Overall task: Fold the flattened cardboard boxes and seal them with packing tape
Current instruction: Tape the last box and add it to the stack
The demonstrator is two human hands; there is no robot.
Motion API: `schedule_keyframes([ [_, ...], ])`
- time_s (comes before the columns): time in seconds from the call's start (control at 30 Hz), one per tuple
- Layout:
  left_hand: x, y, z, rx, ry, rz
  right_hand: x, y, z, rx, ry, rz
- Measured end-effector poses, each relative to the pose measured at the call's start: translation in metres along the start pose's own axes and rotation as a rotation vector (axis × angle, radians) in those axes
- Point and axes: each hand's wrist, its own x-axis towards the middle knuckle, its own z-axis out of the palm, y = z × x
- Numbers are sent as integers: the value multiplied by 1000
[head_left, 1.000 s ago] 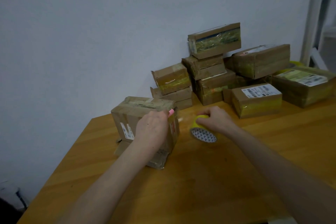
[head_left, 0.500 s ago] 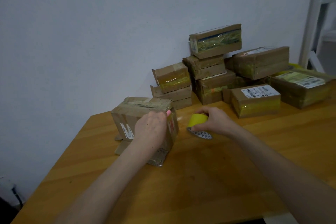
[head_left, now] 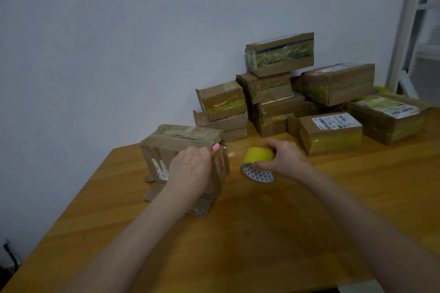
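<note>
Right now the cardboard box (head_left: pixel 166 147) stands upright near the left end of the wooden surface (head_left: pixel 262 233), with its top seam already taped and a loose bottom flap (head_left: pixel 154 191) splayed out on the wood. The left hand (head_left: pixel 190 169) lies against the box's near right face. Its fingers are mostly hidden behind the back of the hand, but they seem to press flat on the cardboard, and one pink-nailed fingertip (head_left: pixel 215 148) sits at the upper corner. From that corner a short strip of clear tape (head_left: pixel 229 150) runs across to the yellow tape roll (head_left: pixel 258 156), which is just beside the box. The right hand (head_left: pixel 283 159) grips the roll, with fingers curled over its top and the thumb at its lower rim.

The step in hand looks like drawing tape off the roll to seal this side. The box is light, worn and rather soft at the edges, so it would probably slide or dent under a hard pull. It is best braced with a flat palm on a face near the corner, where the folded walls stiffen it. The roll is stiff and easy to grip across its width. The tape is thin and clingy and likely to fold onto itself if it goes slack.

A pile of sealed boxes (head_left: pixel 273 102) is stacked at the back of the surface against the wall (head_left: pixel 119 43), well apart from the hands.
</note>
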Motion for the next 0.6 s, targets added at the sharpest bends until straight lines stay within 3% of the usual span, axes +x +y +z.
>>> schedule_keyframes([
  [0.3,-3,-1,2,-15,18,-13,2,5,2,-124,-15,-73],
  [0.6,0,-1,3,-2,3,-13,-2,5,3,-22,66,-11],
])
